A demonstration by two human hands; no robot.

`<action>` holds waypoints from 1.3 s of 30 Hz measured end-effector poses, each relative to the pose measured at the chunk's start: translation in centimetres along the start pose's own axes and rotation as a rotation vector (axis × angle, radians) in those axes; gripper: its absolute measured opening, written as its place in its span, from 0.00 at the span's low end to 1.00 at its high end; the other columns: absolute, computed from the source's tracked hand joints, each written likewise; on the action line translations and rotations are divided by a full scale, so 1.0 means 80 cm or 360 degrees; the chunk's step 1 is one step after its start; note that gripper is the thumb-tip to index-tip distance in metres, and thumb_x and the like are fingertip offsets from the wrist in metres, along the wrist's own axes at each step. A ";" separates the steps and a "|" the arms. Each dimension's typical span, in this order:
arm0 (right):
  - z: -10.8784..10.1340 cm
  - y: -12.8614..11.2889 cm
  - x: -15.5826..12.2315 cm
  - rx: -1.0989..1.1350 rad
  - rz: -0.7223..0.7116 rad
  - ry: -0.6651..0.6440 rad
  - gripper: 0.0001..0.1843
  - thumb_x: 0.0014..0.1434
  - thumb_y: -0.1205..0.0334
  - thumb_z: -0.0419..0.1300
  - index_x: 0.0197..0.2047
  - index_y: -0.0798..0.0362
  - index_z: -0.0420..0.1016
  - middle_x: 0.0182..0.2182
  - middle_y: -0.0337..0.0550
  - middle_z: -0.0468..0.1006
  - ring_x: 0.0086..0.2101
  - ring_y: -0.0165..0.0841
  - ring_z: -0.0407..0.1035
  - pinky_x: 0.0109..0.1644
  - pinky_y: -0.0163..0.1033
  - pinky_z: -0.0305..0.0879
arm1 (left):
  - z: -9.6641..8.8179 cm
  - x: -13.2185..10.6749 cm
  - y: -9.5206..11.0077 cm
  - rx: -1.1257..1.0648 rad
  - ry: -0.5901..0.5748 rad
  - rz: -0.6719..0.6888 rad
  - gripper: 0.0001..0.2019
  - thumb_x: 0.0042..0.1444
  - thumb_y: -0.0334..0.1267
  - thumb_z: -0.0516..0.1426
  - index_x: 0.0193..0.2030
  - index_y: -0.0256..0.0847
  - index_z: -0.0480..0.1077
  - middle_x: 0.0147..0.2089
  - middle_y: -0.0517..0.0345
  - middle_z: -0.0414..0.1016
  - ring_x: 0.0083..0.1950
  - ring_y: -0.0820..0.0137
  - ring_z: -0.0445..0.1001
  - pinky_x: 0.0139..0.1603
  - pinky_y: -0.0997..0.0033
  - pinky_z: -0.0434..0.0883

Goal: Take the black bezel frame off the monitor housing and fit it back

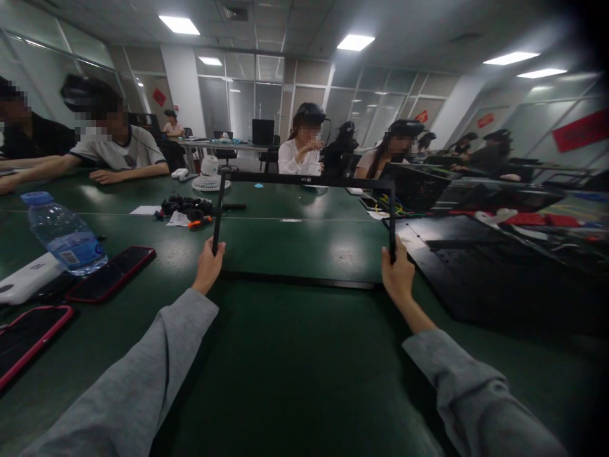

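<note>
Black frame [266, 178] held over the surface [304, 368], long axis parallel to its far edge, logo [306, 179] uppermost, left hand [208, 265] and right hand [398, 273] pinching short sides, flanking room bounded by red-edged phone [111, 273], black panel [504, 279]

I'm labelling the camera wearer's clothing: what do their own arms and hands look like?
The left sleeve and right sleeve are grey, loose and creased, with no print showing. The left hand and right hand are ungloved; no watch shows at either wrist.
</note>
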State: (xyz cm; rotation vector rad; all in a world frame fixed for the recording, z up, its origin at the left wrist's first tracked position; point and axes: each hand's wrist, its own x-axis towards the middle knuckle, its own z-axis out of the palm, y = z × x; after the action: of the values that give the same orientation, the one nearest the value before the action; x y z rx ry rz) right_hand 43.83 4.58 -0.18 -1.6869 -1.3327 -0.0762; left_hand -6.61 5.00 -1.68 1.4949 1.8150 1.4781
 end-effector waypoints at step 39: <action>0.040 0.072 0.024 0.0355 -0.0012 -0.0463 0.23 0.53 0.64 0.59 0.54 0.52 0.73 0.55 0.54 0.79 0.57 0.46 0.72 0.65 0.56 0.64 | -0.004 0.000 0.002 0.0447 -0.0244 0.0156 0.24 0.58 0.31 0.53 0.61 0.41 0.75 0.52 0.51 0.81 0.50 0.60 0.78 0.55 0.59 0.73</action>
State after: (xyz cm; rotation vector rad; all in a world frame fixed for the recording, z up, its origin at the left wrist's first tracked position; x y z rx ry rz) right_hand 47.61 8.48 -4.46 -1.5432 -1.4998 0.3141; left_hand -6.78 4.81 -1.45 1.7991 1.9405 1.1482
